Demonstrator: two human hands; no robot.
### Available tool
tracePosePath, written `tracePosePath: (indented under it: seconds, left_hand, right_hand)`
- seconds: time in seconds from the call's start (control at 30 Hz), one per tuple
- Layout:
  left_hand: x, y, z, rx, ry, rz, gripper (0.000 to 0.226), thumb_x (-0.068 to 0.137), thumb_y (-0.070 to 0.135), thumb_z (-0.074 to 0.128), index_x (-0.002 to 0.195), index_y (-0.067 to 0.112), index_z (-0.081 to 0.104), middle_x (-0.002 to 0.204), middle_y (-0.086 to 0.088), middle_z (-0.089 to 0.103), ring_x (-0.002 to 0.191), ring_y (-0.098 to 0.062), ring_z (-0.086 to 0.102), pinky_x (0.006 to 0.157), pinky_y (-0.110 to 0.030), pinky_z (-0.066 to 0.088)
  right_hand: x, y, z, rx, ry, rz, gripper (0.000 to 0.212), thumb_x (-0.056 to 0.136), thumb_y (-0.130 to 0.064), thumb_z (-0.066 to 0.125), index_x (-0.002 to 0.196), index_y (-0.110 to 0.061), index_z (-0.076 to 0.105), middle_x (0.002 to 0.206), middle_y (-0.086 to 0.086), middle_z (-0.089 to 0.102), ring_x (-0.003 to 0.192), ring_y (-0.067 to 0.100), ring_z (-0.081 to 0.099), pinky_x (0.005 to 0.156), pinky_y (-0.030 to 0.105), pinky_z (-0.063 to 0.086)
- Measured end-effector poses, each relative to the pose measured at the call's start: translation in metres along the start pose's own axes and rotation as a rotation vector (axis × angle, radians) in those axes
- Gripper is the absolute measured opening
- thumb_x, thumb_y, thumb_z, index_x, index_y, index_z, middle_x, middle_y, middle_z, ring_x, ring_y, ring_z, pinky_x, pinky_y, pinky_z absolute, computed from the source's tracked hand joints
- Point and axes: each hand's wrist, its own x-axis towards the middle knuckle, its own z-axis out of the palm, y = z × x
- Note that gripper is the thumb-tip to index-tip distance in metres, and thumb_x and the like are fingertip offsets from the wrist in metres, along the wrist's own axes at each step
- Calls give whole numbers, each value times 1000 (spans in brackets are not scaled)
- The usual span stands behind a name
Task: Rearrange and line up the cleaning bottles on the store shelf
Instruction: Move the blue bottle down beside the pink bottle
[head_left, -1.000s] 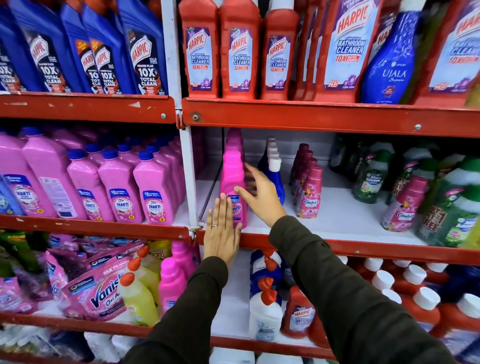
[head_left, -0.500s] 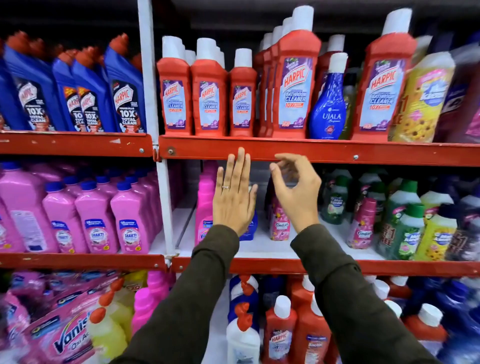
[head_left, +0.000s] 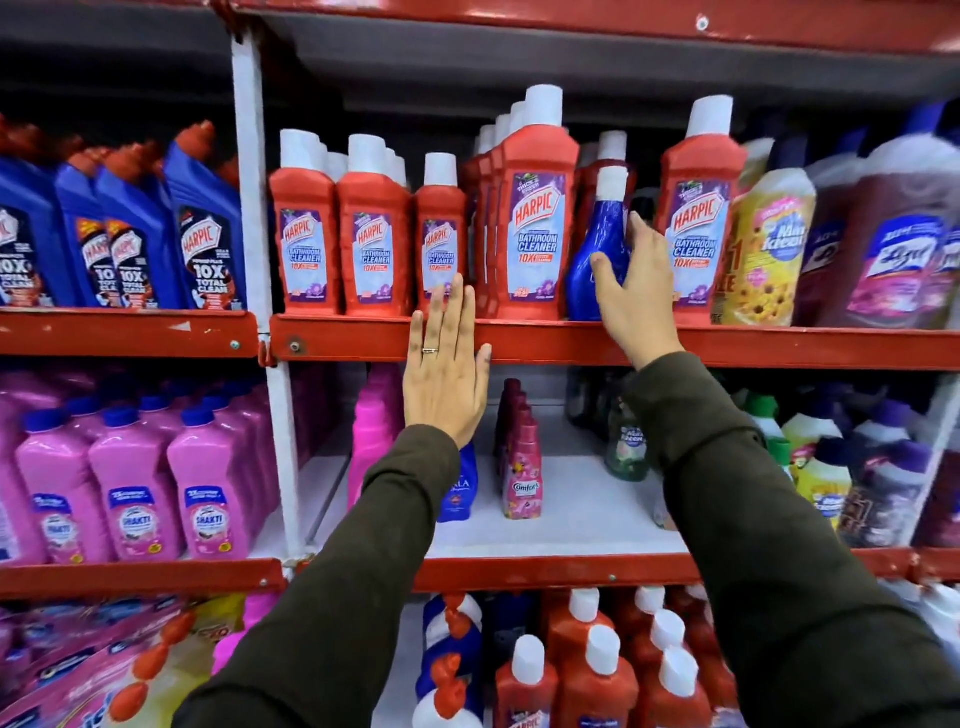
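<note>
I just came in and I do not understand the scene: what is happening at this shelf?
A person is tidying cleaning bottles on a red store shelf. The right hand is curled around the blue bottle that stands among the red Harpic bottles, thumb in front and fingers behind; it is not lifted. The left hand is open and flat, its fingers reaching up over the shelf edge.
</note>
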Motion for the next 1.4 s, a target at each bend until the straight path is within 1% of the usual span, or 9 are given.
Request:
tracePosePath:
  seconds: [0.27, 0.37, 0.43, 0.53, 0.8, 0.93, 1.07, 1.23, 1.4]
  left_hand:
    - [1, -1, 3, -8, 16, 6, 60, 106, 33, 19, 159, 8, 6, 168, -7, 3, 155, -23, -3, 126, -44, 6]
    - [1, -1, 4, -6, 21, 3, 60, 106, 33, 21, 159, 9, 6, 168, -6, 3, 155, -23, -3, 127, -42, 3]
    - [0, -1, 4, -5, 24, 4, 60, 106, 33, 21, 159, 9, 6, 168, -7, 3, 155, -23, -4, 126, -42, 1]
    - [0, -2, 3, -21, 20, 15, 60, 106, 33, 19, 159, 8, 7, 168, -8, 7, 155, -24, -2, 126, -42, 2]
    - [1, -3, 3, -15, -2, 20, 59, 106, 34, 20, 159, 9, 8, 168, -8, 7, 155, -24, 0, 127, -42, 4]
    - [-2, -3, -3, -21, -6, 31, 59, 106, 32, 21, 159, 9, 7, 168, -7, 6, 155, -23, 0, 127, -42, 6]
    - [-16, -4, -9, -51, 30, 77, 59, 105, 28, 23, 159, 9, 7, 168, -7, 7, 155, -22, -1, 127, -43, 5]
    - [-66, -14, 0, -132, -14, 36, 62, 102, 24, 29, 159, 10, 7, 168, -5, 4, 155, -21, -1, 126, -39, -2]
    - [-133, -27, 20, -134, -126, -33, 63, 101, 25, 30, 158, 9, 10, 168, -4, 3, 155, -20, 1, 126, -36, -4]
  right_hand:
    - [20, 4, -1, 102, -162, 197, 39, 100, -12, 45, 138, -5, 49, 133, 18, 58, 121, 35, 57, 106, 50, 47]
    - [25, 6, -2, 118, -164, 228, 44, 98, -12, 49, 141, -4, 45, 139, 16, 52, 126, 32, 54, 98, 32, 51]
    - [28, 7, -2, 152, -150, 263, 46, 98, -10, 52, 142, -3, 42, 141, 15, 51, 122, 29, 56, 68, 6, 50]
    - [28, 5, -2, 173, -123, 259, 48, 97, -6, 56, 142, -1, 40, 139, 16, 52, 113, 23, 59, 48, -1, 44]
    - [23, -29, -20, 111, 9, 133, 45, 99, -9, 55, 141, -4, 39, 143, 15, 45, 129, 25, 52, 105, 34, 50]
    - [11, -47, -33, 129, 22, 106, 44, 99, -11, 55, 140, -6, 39, 144, 13, 45, 130, 24, 52, 104, 34, 51]
    - [-20, -56, -39, 275, -34, 142, 45, 100, -14, 55, 141, -9, 39, 143, 9, 47, 123, 17, 55, 77, 11, 54]
    - [-84, -45, -21, 347, -170, 216, 43, 98, -16, 57, 139, -13, 44, 140, 8, 54, 125, 20, 57, 107, 38, 48]
    - [-156, -16, 18, 367, -305, 293, 39, 96, -13, 60, 134, -13, 48, 134, 6, 59, 121, 20, 59, 105, 37, 48]
